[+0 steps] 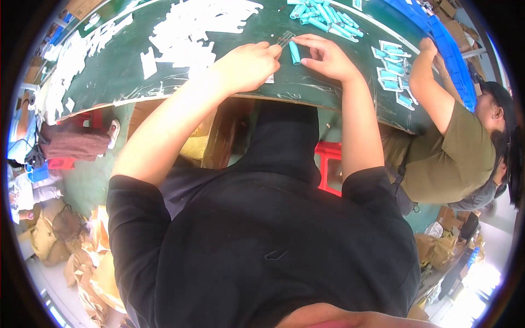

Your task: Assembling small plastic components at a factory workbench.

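Note:
Over the green table, my left hand (249, 66) is closed, its fingers bent and pressed together. A thin greyish strip with small openings (286, 38) sticks out at its fingertips; the grip itself is partly hidden. Just to the right, a teal cylinder (295, 53), like a battery cell, stands between the thumb and forefinger of my right hand (331, 59). Below my left hand shows the edge of a small white piece (269, 79). Farther back lies a heap of teal cylinders (322, 16).
White plastic pieces (191, 24) are piled at the back left of the green table (306, 90). White holders with teal cylinders (392, 68) lie at the right. A co-worker (459, 136) sits there, beside a long blue bin (445, 49). A red stool (328, 164) stands below the table.

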A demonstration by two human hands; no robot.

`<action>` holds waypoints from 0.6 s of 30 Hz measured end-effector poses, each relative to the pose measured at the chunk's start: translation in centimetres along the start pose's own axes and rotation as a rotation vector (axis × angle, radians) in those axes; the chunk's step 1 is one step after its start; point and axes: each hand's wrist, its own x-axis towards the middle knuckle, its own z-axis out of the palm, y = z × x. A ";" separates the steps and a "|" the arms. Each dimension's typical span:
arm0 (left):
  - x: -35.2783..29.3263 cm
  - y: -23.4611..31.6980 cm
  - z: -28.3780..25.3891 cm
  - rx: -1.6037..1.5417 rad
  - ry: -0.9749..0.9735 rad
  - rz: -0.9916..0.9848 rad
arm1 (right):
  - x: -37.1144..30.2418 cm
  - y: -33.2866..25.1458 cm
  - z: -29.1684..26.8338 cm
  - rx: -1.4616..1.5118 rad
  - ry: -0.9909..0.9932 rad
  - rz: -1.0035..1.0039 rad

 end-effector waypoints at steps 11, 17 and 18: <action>-0.9 -1.7 3.3 -0.076 0.342 0.015 | 0.2 -0.7 0.7 -0.094 0.040 -0.029; -1.4 -1.9 4.9 -0.270 0.629 -0.045 | 0.7 -0.9 1.0 -0.092 0.064 -0.035; -1.3 -1.6 4.7 -0.212 0.659 0.005 | 0.8 -1.0 1.3 -0.110 0.081 -0.059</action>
